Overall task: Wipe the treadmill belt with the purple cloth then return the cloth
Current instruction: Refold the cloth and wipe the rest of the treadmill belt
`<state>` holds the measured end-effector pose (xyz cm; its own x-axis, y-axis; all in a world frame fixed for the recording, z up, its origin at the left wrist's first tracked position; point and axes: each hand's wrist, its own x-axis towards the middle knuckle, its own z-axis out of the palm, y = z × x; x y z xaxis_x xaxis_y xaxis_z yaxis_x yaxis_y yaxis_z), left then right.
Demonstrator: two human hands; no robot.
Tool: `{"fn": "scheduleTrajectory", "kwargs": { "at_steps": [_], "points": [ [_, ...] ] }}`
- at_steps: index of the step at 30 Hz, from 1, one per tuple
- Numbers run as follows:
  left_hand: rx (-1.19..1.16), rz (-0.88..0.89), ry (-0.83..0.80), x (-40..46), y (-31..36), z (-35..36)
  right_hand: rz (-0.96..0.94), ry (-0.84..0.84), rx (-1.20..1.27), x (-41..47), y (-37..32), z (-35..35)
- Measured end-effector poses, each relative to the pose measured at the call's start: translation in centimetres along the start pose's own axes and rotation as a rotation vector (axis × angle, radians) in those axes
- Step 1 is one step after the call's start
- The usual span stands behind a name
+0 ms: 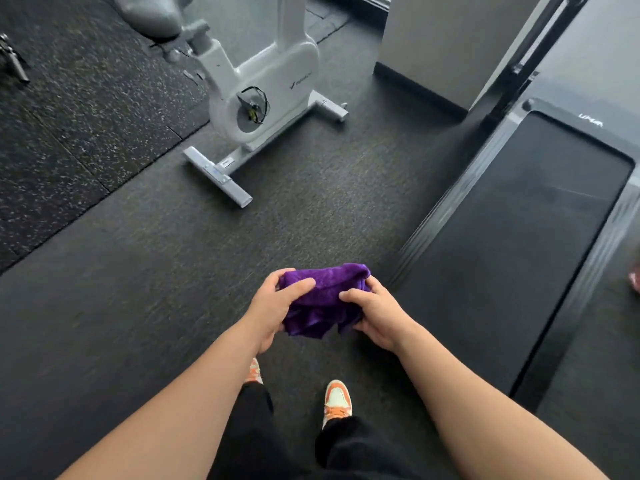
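- The step in hand looks like readying the cloth: the person stands on the dark rubber gym floor [173,271] with the bunched, soft purple microfibre cloth [322,299] held up in front of them, not yet on the machine. Whether the wiping is ahead or already finished I cannot tell from here.
- The left hand [273,306] grips the cloth's left side, thumb laid over the top and fingers curled beneath; the right hand [377,317] pinches the right side the same way.
- The cloth hangs between the two hands, folded over itself in loose layers, its ragged lower edges drooping. It is above the floor, just left of the treadmill's near corner, touching nothing else.
- The flat black treadmill belt [519,237] in its dark grey frame lies to the right, running far and away.
- If wiping is next, it calls for a step right, a bend down, and the cloth pressed flat on the belt.
- A white and grey exercise bike [256,109] stands far left.
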<state>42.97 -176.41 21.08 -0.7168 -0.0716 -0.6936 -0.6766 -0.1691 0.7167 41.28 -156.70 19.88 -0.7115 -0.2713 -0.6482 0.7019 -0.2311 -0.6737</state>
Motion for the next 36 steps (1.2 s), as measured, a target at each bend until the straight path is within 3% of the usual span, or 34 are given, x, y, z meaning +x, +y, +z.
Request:
{"fn": "scheduleTrajectory", "kwargs": {
  "at_steps": [7,18,29,36],
  "points": [
    [0.086,-0.051,-0.125,9.4,5.6,-2.4,-0.028,0.204,0.151,6.7,-2.3,3.7],
    [0.438,-0.064,-0.408,20.2,13.6,-2.2,-0.089,0.612,0.493,13.4,-4.3,7.8],
    [0.717,-0.148,-0.586,27.7,16.4,8.9,-0.117,0.991,0.896,18.9,-7.8,1.2],
    [0.804,-0.13,-0.596,33.3,19.7,18.5,-0.076,1.091,0.985,24.0,-12.9,-4.8]
  ]
}}
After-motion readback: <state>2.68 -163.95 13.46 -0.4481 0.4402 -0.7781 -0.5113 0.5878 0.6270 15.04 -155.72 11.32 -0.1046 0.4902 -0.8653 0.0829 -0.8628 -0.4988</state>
